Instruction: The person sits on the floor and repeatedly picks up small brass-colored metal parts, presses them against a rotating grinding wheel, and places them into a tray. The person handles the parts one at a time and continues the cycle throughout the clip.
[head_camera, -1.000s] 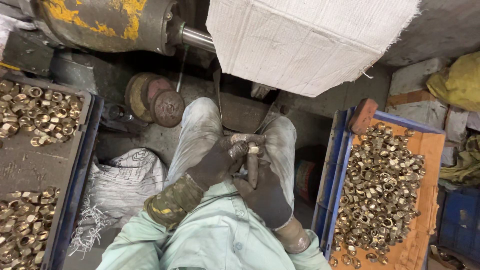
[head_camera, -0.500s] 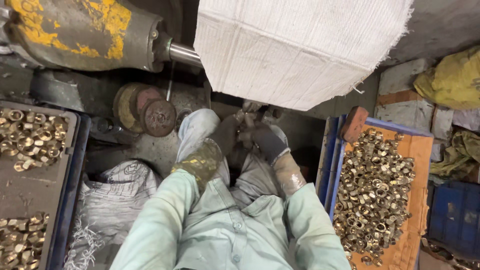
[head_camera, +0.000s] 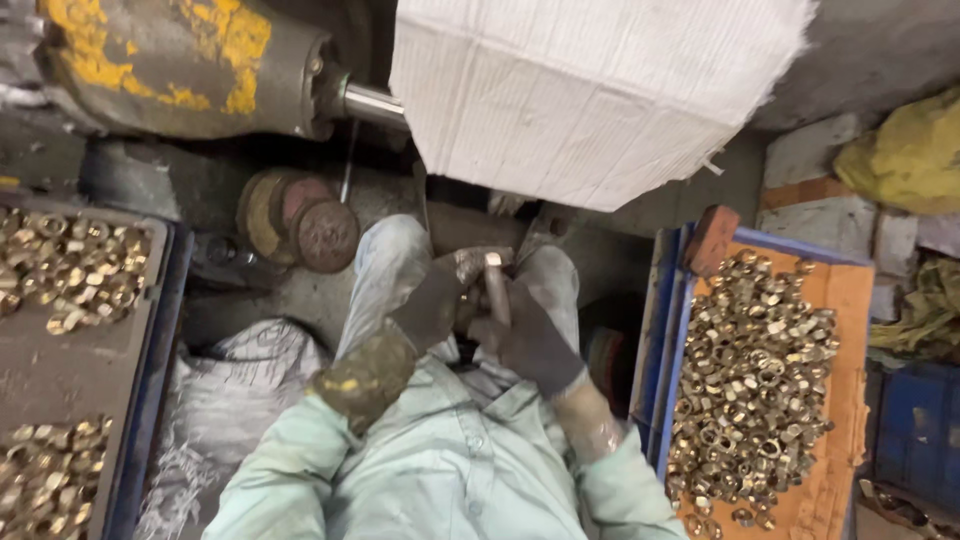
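Below the white cloth buffing wheel (head_camera: 600, 100), both gloved hands meet: right hand (head_camera: 525, 335) grips an upright rod (head_camera: 495, 290), left hand (head_camera: 435, 300) closed on its ring-loaded tip, steadying it between trays of brass rings (head_camera: 750, 370).

A metal workshop is being shown. A big cloth polishing wheel (head_camera: 600, 95) is being carried on a dirty motor (head_camera: 180, 65) at the far side. Small brass rings are being kept in trays on the left (head_camera: 75, 370) and right (head_camera: 845, 400).
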